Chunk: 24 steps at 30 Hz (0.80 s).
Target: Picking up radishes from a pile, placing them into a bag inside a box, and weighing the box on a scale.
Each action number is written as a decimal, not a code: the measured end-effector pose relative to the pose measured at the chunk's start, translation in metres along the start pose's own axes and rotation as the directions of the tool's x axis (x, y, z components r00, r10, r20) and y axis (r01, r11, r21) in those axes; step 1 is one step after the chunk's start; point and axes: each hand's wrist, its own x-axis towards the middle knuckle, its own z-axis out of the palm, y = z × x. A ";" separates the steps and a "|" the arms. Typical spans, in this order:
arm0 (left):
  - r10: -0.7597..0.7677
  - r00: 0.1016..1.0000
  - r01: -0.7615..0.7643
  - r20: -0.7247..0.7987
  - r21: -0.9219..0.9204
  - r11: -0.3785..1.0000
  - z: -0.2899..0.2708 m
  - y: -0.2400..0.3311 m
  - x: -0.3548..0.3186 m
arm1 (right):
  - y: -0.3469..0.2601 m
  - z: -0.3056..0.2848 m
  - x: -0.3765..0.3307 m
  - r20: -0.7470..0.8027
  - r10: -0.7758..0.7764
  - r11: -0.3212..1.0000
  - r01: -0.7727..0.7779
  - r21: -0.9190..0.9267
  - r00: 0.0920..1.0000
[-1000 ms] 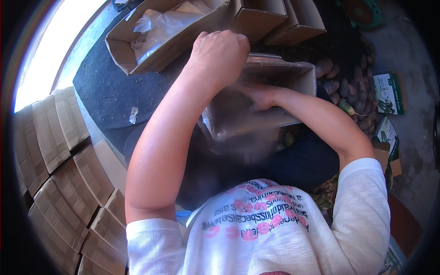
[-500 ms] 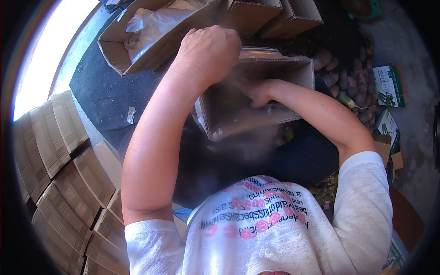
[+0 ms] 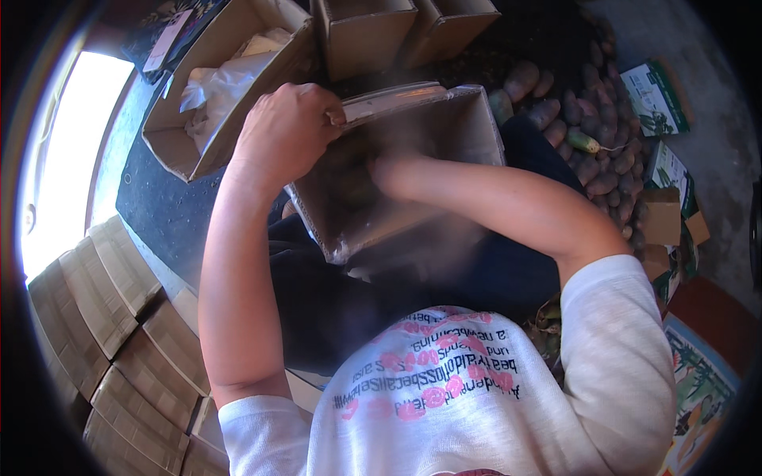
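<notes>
The left hand (image 3: 292, 131) is gripping the box (image 3: 472, 131) at its far left corner, fingers curling over the rim. The right hand (image 3: 393, 173) is reaching down inside, its fingers hidden and blurred, so I can't tell how open it is or whether it's holding anything. The box is sitting askew over the person's lap, mouth up. Past its far left corner, a long box (image 3: 274, 70) is holding a crumpled bag (image 3: 226, 89); beyond its right edge, roots (image 3: 603, 184) are lying heaped.
</notes>
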 end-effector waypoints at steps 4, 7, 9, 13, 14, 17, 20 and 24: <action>0.049 0.998 -0.047 0.037 -0.053 0.997 0.001 0.005 0.001 | 0.001 0.047 0.042 -0.118 0.150 0.988 -0.143 0.064 0.982; 0.088 0.993 -0.078 0.082 -0.118 0.990 0.001 0.016 0.012 | -0.017 0.008 0.025 -0.242 0.139 0.982 -0.102 0.156 0.960; 0.074 0.996 -0.066 0.058 -0.127 0.990 0.005 0.013 0.009 | -0.019 -0.012 0.013 -0.307 0.164 0.968 -0.094 0.232 0.937; -0.136 0.979 0.144 0.149 -0.048 0.988 0.002 0.035 0.004 | -0.040 -0.014 -0.064 -0.450 0.225 0.935 -0.062 0.349 0.864; -0.098 0.981 0.106 0.167 -0.036 0.994 0.006 0.037 0.005 | -0.037 -0.017 -0.081 -0.491 0.234 0.928 -0.042 0.370 0.839; 0.053 0.993 -0.043 0.108 -0.096 0.994 0.015 0.015 0.006 | -0.031 -0.029 -0.124 -0.618 0.240 0.912 0.044 0.407 0.749; -0.093 0.979 0.123 0.182 -0.159 0.979 0.019 -0.006 0.018 | -0.029 -0.009 -0.146 -0.825 0.401 0.848 0.178 0.498 0.397; -0.046 0.995 0.056 0.092 -0.107 0.993 0.029 -0.015 -0.004 | 0.004 0.018 -0.264 -0.801 0.515 0.818 0.105 0.566 0.305</action>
